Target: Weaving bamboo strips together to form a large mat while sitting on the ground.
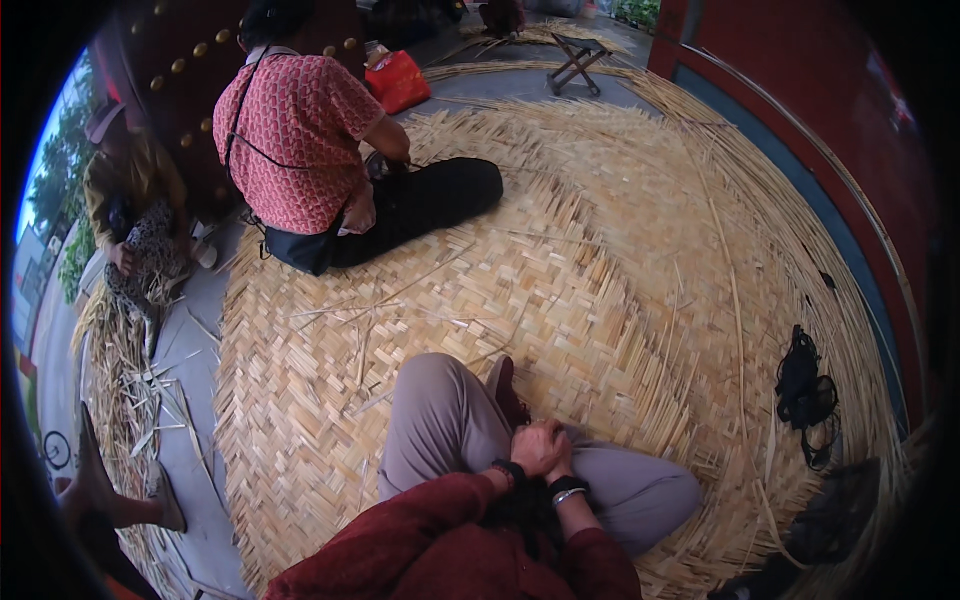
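Head view, one moment; person seated cross-legged on a large woven mat [560, 260] of pale strips; grey trousers [440, 420], dark red sleeves [400, 540]. Left hand [535, 447] and right hand [562, 455] clasped together over the lap, fingers curled around each other, holding nothing else; a dark band on the left wrist, a pale bangle [567, 494] on the right; the hands lie just beside a dark red shoe [506, 390] at the raised knee. Loose strips [380, 320] lie scattered on the mat ahead of the knee; unwoven strip ends fan out at the right rim. Second person [300, 140] in a red patterned top sits on the far part of the mat, back turned, well apart. Black cloth bundle [805, 395] on the mat at right; red bag [398, 80] and folding stool [577, 62] beyond; heap of strips [125, 390] on the floor at left.
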### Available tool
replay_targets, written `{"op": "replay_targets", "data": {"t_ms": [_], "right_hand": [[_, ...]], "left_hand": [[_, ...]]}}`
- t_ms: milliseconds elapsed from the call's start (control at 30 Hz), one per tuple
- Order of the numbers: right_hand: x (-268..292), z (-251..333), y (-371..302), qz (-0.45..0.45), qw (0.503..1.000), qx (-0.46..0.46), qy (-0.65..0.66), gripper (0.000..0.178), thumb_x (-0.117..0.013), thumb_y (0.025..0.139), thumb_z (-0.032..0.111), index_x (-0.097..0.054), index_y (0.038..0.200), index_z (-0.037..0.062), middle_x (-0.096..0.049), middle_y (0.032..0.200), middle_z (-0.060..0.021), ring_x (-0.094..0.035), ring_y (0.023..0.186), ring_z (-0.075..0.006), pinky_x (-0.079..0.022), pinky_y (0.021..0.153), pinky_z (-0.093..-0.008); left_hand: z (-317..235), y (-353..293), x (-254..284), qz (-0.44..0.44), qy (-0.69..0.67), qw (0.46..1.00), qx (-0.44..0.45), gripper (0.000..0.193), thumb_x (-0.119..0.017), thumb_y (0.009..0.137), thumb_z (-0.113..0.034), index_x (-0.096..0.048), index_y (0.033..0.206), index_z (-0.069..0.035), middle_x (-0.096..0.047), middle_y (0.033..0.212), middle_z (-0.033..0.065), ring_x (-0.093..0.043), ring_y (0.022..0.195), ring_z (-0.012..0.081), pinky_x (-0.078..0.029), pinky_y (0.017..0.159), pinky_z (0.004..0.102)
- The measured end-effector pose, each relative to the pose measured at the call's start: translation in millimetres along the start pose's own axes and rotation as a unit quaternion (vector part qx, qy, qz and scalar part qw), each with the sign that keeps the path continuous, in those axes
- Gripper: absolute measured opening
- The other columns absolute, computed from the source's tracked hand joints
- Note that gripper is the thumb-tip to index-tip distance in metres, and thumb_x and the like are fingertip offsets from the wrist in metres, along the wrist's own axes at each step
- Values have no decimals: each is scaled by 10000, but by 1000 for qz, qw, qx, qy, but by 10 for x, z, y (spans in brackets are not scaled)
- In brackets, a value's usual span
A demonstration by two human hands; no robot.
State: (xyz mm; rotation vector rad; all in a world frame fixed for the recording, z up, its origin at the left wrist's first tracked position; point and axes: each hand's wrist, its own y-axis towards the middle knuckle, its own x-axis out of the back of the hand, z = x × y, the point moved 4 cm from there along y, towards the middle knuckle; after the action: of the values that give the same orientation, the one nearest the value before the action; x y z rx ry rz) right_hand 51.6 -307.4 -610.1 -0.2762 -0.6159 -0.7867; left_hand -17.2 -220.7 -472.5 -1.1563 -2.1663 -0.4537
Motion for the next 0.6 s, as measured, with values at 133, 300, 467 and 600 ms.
{"op": "replay_targets", "data": {"t_ms": [133, 300, 467, 600], "right_hand": [[3, -136, 24, -5, 1000, -14, 6, 363, -689, 915, 394, -697, 985, 38, -723, 958, -234, -689, 954, -435, -556, 777, -495], [-37, -214, 152, 3, 1000, -21, -5, 347, -666, 942, 377, -688, 1009, 38, -720, 989, -207, -683, 970, -383, -548, 802, -468], [71, -489, 356, 2, 999, -39, -30, 331, -644, 970, 361, -679, 1034, 38, -716, 1020, -181, -676, 985, -332, -539, 826, -440], [93, -345, 340, -10, 999, -7, -52, 314, -648, 965, 344, -679, 1002, 34, -716, 999, -171, -677, 959, -329, -544, 810, -433]], "left_hand": [[-27, 1, 4, 7, -9, 1000, 5, 375, -576, 898, -352, -717, 1107, -74, -726, 1021, 228, -695, 951, 421, -549, 882, 509], [3, -11, 18, 6, -6, 1000, 2, 393, -568, 898, -365, -719, 1121, -79, -725, 1026, 233, -695, 956, 424, -546, 885, 512], [-90, -5, -15, 10, 1, 1000, -9, 403, -562, 902, -376, -719, 1136, -88, -723, 1028, 237, -694, 957, 424, -543, 882, 508], [-33, -11, -15, 6, 8, 1000, -9, 401, -565, 904, -378, -718, 1136, -89, -721, 1027, 239, -692, 958, 425, -542, 879, 507]]}}
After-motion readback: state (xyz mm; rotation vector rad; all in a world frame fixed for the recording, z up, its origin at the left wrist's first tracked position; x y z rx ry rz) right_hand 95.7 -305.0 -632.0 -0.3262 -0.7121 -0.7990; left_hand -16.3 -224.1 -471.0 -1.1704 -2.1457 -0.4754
